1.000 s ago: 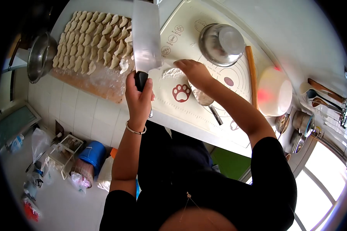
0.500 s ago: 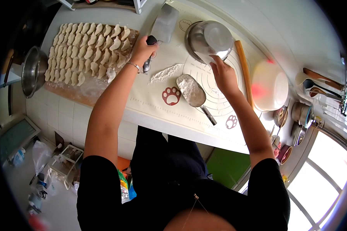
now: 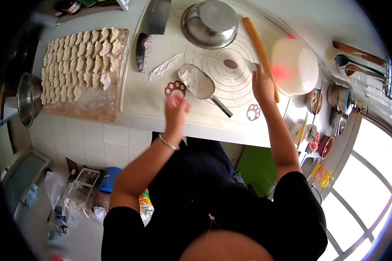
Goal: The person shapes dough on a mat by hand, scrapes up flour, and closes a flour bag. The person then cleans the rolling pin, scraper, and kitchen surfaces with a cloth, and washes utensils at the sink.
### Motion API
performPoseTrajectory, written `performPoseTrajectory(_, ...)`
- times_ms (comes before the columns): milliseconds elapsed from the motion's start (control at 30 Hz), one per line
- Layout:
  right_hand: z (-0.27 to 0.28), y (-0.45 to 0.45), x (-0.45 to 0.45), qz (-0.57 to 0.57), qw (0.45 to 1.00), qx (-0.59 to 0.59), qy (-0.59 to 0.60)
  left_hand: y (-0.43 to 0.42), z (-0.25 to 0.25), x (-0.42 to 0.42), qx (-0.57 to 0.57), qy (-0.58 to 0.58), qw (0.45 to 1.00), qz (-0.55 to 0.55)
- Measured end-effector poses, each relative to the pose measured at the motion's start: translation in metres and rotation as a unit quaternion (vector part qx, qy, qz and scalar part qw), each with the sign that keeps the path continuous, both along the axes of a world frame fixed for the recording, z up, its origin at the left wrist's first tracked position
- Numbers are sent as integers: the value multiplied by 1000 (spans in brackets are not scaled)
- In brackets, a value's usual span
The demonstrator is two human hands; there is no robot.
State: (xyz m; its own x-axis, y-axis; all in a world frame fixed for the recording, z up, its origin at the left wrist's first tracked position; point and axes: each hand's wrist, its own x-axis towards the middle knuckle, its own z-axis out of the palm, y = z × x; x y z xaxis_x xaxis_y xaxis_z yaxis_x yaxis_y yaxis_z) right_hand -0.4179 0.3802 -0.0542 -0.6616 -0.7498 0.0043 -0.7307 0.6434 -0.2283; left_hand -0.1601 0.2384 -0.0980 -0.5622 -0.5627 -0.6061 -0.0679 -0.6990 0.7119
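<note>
My left hand (image 3: 177, 114) hovers over the near edge of the baking mat (image 3: 137, 93); its fingers are blurred but look loosely apart, with nothing in them. My right hand (image 3: 262, 86) grips a thin, flat, pale grey scraper-like piece (image 3: 250, 65), partly hidden by the fingers, beside the rolling pin (image 3: 262, 50). Between the hands lies a metal scoop (image 3: 197, 81) full of flour. A streak of flour (image 3: 166, 67) is left of it. The cleaver (image 3: 157, 17) rests on the mat's left side, its black handle toward me. An upside-down steel bowl (image 3: 210, 26) sits at the back.
Rows of dumplings (image 3: 79, 64) cover much of a floured wooden board (image 3: 104, 107) on the left. Past it is a metal basin (image 3: 28, 99). A white plastic tub (image 3: 295, 65) stands right of the rolling pin. Pots (image 3: 337, 95) and utensils line the right wall.
My left hand has let go of the cleaver, now lying on the mat, and come back toward me. My right hand has moved away from the steel bowl toward the rolling pin. The view has shifted.
</note>
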Motion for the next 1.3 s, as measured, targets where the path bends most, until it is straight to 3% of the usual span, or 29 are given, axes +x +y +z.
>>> performPoseTrajectory(67,-13,28,-6,-38,995,35,90,46,15,-9,249,-40,967,27)
performPoseTrajectory(133,-26,32,-3,-102,979,159,73,64,7,-32,319,-17,947,-15)
performPoseTrajectory(167,-30,26,5,-80,986,125,71,69,7,-47,323,-11,946,-6)
performPoseTrajectory(300,-36,-8,62,66,997,-11,50,75,-3,-71,267,106,958,5)
performPoseTrajectory(333,-33,-15,72,112,990,-71,53,77,-8,-67,238,78,968,13)
performPoseTrajectory(400,-22,-23,66,84,995,-34,-35,71,-9,-45,186,81,979,11)
performPoseTrajectory(467,-17,-42,50,119,987,-100,-42,61,-3,-18,165,68,984,-3)
performPoseTrajectory(533,-11,-82,41,206,962,-164,-72,51,7,9,146,58,987,-35)
performPoseTrajectory(733,-39,-195,50,348,928,-129,-29,29,27,71,89,86,992,14)
performPoseTrajectory(900,-56,-174,64,490,868,-76,-11,13,33,89,88,90,991,45)
performPoseTrajectory(1067,-49,-212,62,473,874,-65,-93,3,33,82,115,113,985,56)
performPoseTrajectory(1167,-57,-225,77,535,834,-107,-82,2,39,79,136,125,979,88)
performPoseTrajectory(1233,-56,-220,82,638,760,-74,-99,1,42,78,135,115,980,93)
performPoseTrajectory(1300,-57,-205,71,660,740,-69,-114,2,44,80,134,108,980,96)
